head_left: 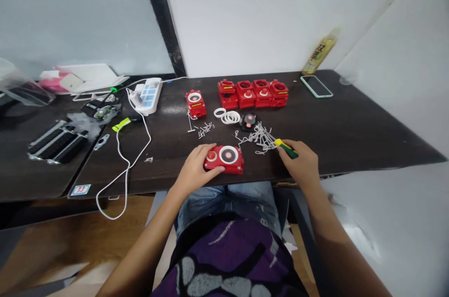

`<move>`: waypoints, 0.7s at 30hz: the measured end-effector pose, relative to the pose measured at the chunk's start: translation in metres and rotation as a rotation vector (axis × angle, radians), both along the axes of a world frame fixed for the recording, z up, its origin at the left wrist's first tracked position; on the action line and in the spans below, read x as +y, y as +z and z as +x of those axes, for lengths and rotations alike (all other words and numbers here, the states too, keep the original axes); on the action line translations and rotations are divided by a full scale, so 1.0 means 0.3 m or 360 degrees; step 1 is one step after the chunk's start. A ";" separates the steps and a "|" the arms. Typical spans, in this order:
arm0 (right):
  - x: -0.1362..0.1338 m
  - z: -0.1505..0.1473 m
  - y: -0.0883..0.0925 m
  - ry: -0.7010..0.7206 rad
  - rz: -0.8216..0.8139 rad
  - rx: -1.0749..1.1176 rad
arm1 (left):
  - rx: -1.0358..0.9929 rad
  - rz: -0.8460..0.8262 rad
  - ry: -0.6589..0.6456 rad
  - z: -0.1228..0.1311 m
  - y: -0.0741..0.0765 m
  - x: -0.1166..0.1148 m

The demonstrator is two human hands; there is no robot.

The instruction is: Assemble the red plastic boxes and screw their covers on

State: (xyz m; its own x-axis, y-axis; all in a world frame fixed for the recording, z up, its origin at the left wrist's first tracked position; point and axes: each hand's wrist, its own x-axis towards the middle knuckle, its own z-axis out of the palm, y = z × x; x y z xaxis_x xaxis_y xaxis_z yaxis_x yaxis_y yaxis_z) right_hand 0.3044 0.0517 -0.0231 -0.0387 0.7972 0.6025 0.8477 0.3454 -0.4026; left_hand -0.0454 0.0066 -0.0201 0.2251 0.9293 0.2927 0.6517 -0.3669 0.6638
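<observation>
Left hand [194,166] grips red housing [226,158]; right hand [302,162] holds screwdriver [286,148].

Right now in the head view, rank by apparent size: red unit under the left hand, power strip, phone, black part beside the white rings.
1. Red unit, though it is nearest the camera.
2. Power strip and phone: these look alike, so no ranking.
3. Black part, plainly smallest.
</observation>
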 end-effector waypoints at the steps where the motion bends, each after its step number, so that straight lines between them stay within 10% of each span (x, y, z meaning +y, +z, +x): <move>1: -0.001 0.001 -0.001 0.0002 0.0008 0.0001 | -0.0009 -0.0008 -0.0047 0.022 0.001 0.006; 9: -0.001 -0.017 -0.017 0.0064 0.0044 0.0087 | -0.0224 0.0251 0.0100 0.115 0.109 0.215; 15: -0.001 -0.032 -0.025 0.0137 0.0055 0.0161 | 0.0068 0.0097 -0.0601 0.263 0.187 0.461; 21: -0.013 -0.025 -0.016 0.0160 0.0030 0.0177 | 0.0302 0.0039 -0.0819 0.398 0.161 0.586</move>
State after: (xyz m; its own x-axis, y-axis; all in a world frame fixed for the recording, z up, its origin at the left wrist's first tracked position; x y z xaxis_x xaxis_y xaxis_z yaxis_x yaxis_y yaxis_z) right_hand 0.2968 0.0478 -0.0279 -0.0501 0.7811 0.6225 0.7591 0.4348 -0.4845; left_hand 0.0739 0.1824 0.0281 0.6997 0.6787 0.2232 0.4913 -0.6839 0.5394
